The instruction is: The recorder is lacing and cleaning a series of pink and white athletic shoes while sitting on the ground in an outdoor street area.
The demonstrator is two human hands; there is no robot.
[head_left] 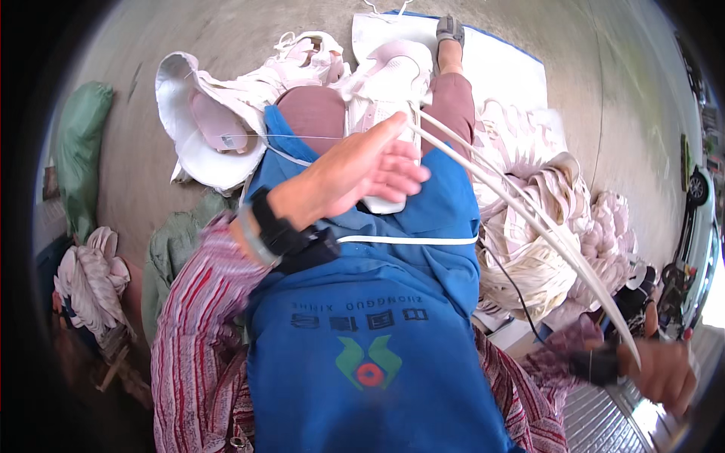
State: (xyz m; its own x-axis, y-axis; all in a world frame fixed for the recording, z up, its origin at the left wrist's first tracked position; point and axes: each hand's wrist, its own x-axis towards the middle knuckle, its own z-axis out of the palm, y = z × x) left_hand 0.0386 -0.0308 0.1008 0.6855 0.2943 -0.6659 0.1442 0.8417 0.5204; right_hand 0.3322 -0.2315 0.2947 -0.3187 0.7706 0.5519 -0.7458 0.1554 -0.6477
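A white and pale pink sneaker (391,72) rests lengthwise on my lap, over the blue apron (362,317). My left hand (366,170) hovers over the near part of the sneaker, fingers stretched out, slightly blurred, and hiding some of the shoe. Far out at the lower right, my right hand (661,374) is closed round a long white shoelace (540,219). Two strands of that lace run taut from the sneaker's lacing area toward this hand. My left wrist carries a black strap (276,223).
Several white-pink sneakers (306,64) lie at the far left beside a white bag (185,155) holding one shoe. A heap of pale laces (521,272) sits on my right. A green sack (84,158) lies left, a white sheet (502,64) ahead, a vehicle (695,189) far right.
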